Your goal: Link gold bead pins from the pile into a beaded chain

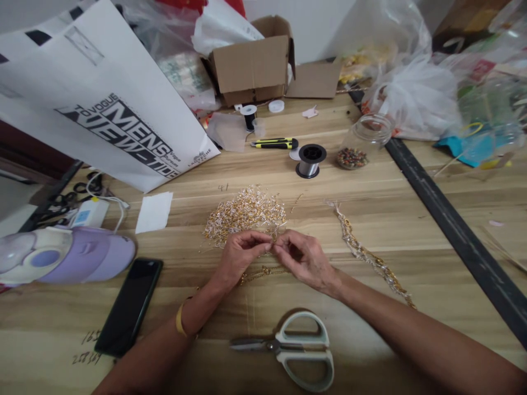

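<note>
Thumb and forefinger of my left hand (241, 255) are pinched together, and my right hand (307, 259) pinches right beside it. The fingertips nearly meet; what is between them is too small to make out. Just beyond them lies a heap of small gold and clear bead pieces (242, 214). A thin gold chain (265, 271) rests on the table under and between my hands. Nearer to me are large scissors (284, 346) with white handles, blades pointing left. Beaded gold and clear strands (364, 253) stretch out beyond my right forearm.
At left stand a white paper bag (119, 104) and a lying purple bottle (90, 255), with a phone (129, 307) nearby. Behind are a wire spool (309, 162), a utility knife (275, 144), a jar of beads (354, 156), a cardboard box (253, 68) and plastic bags (415, 99).
</note>
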